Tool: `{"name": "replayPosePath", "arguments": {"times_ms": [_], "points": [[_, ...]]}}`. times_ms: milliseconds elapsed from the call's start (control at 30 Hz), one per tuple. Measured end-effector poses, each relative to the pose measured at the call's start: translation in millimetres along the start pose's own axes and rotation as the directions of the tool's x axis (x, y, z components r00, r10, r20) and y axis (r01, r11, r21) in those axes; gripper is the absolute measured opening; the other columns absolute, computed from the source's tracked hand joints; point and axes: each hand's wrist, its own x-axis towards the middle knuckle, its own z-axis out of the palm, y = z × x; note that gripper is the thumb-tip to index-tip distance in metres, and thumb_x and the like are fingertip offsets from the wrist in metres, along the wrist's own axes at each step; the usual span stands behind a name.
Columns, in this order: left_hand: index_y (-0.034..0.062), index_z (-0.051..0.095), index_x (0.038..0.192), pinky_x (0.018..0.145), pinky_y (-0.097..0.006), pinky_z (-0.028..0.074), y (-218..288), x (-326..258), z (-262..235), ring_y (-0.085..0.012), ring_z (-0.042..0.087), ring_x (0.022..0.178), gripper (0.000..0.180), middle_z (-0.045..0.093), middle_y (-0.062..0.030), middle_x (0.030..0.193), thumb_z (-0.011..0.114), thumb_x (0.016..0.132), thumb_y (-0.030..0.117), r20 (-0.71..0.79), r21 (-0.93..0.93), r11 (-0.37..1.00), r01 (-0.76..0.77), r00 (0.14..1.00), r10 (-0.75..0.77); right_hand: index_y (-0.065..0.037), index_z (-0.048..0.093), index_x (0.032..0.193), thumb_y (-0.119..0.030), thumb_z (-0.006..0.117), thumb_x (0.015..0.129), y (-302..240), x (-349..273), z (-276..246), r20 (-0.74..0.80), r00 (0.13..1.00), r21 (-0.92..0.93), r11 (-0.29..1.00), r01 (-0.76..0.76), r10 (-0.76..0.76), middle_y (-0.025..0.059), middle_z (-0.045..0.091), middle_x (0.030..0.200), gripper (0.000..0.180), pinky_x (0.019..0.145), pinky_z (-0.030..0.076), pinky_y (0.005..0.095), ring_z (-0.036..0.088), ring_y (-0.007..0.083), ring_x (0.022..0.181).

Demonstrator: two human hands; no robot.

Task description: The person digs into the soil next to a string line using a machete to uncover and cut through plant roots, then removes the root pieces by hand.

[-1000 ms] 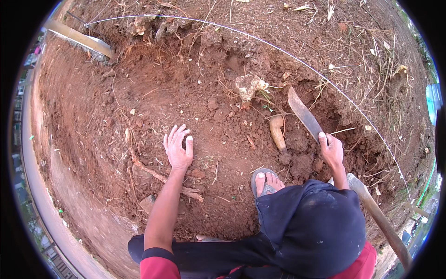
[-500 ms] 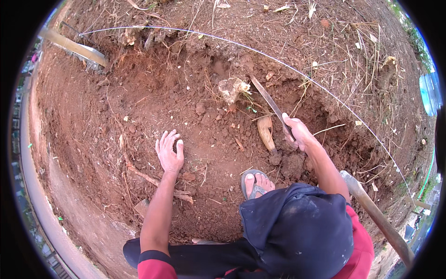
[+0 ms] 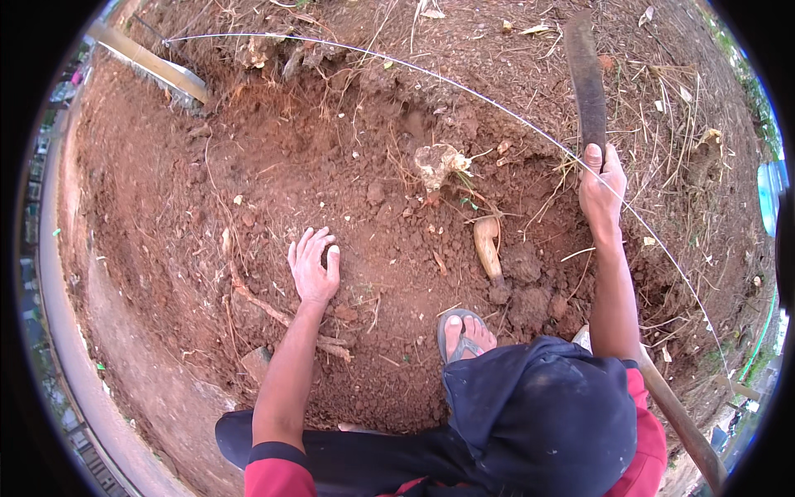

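Observation:
My right hand is closed round the handle of a machete, its dark, broad blade pointing up and away over the far bank. Over the reddish soil to the left, my left hand has its fingers apart and holds nothing. Between the hands, a cut stump with pale chopped wood and trailing roots juts from the trench edge. Closer to me lies a short, peeled, curved piece of wood beside dark clods.
A white string arcs across the far bank and down the right. Upper left stands a bamboo post. A long wooden handle lies at the lower right. Thick roots lie near my left forearm; my sandalled foot is on the soil.
My right hand has risen up and to the right, swinging the machete from beside the stump to upright. My left hand stays open in nearly the same place over the soil.

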Motion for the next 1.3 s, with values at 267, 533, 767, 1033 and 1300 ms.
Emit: {"name": "replayPosePath", "arguments": {"times_ms": [267, 533, 767, 1033, 1300], "points": [[0.014, 0.065, 0.105, 0.112, -0.046, 0.023, -6.1, -2.4, -2.5, -0.0251, 0.047, 0.128, 0.022, 0.063, -0.0012, 0.123, 0.059, 0.087, 0.025, 0.004, 0.001, 0.999, 0.032, 0.999, -0.032, -0.002, 0.043, 0.097, -0.04, 0.045, 0.099, -18.7, -36.7, 33.6, 0.558, 0.826, -0.327, 0.937, 0.126, 0.084, 0.026, 0.062, 0.079, 0.038, 0.065, 0.047, 0.0559, 0.062, 0.0469, 0.074], [0.0143, 0.066, 0.105, 0.112, -0.046, 0.022, 2.8, 0.6, 7.7, -0.0242, 0.046, 0.128, 0.021, 0.063, -0.001, 0.123, 0.059, 0.088, 0.026, 0.005, -0.03, 0.999, 0.043, 0.999, -0.043, -0.003, 0.044, 0.096, -0.042, 0.045, 0.1, -9.8, -58.5, 49.1, 0.066, 0.972, 0.33, 0.914, -0.236, 0.227, 0.0135, 0.053, 0.066, 0.039, 0.052, 0.042, 0.038, 0.052, 0.0249, 0.059], [0.0143, 0.065, 0.104, 0.112, -0.046, 0.022, -0.2, -0.2, -2.3, -0.0244, 0.047, 0.127, 0.02, 0.063, -0.0008, 0.122, 0.058, 0.089, 0.025, -0.009, -0.028, 0.999, 0.036, 0.999, -0.036, -0.001, 0.05, 0.092, -0.04, 0.047, 0.1, -4.5, -61.6, 15.9, 0.14, 0.99, -0.007, 0.999, -0.032, 0.033, 0.0158, 0.055, 0.064, 0.04, 0.055, 0.043, 0.0414, 0.055, 0.0303, 0.056], [0.0139, 0.065, 0.105, 0.113, -0.047, 0.022, -5.9, 7.0, -4.6, -0.0241, 0.047, 0.128, 0.021, 0.062, -0.0003, 0.123, 0.058, 0.088, 0.025, -0.006, -0.002, 1.0, 0.024, 1.0, -0.024, -0.001, 0.046, 0.092, -0.039, 0.047, 0.099, 13.2, -90.8, 58.0, 0.54, 0.84, -0.202, 0.977, 0.064, 0.056, 0.0295, 0.06, 0.074, 0.039, 0.063, 0.045, 0.0549, 0.059, 0.0511, 0.076], [0.0134, 0.065, 0.106, 0.112, -0.046, 0.023, 5.9, 5.6, 1.4, -0.0255, 0.048, 0.127, 0.022, 0.063, -0.0015, 0.123, 0.056, 0.089, 0.024, 0.003, -0.019, 0.999, 0.041, 0.999, -0.041, -0.001, 0.045, 0.094, -0.036, 0.046, 0.101, 17.2, -50.9, 29.1, -0.217, 0.906, 0.449, 0.861, -0.239, 0.365, 0.0084, 0.055, 0.062, 0.036, 0.048, 0.042, 0.0329, 0.055, 0.0176, 0.052]]}}
